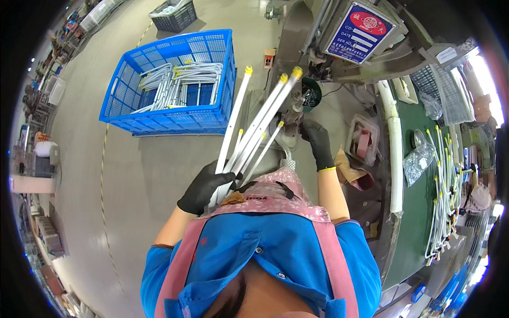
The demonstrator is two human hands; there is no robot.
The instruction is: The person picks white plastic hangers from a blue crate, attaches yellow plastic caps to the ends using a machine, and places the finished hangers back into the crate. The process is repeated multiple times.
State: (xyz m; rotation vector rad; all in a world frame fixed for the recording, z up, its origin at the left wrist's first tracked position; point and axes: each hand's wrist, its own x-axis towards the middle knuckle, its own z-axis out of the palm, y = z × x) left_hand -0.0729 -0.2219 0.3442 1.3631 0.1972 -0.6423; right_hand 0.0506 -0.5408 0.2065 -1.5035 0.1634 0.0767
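My left hand (202, 186), in a black glove, is wrapped round a bundle of white metal tubes (258, 126) with yellow end caps. They lean up and away from my lap, their capped ends fanned slightly apart; the lower ends are partly hidden by the hand and my pink apron. My right hand (317, 142), also black-gloved, is to the right of the tubes, just below a dark green bucket (312, 95) of small metal pieces. Its fingers are bent together beside the machine; whatever they may hold is too small to make out.
On the floor ahead left stands a blue plastic crate (172, 117) holding many similar tubes. The machine (360, 34) with a blue label plate looms ahead right. A green-topped bench (405, 222) on the right carries more tubes. A box (363, 140) sits beside my right arm.
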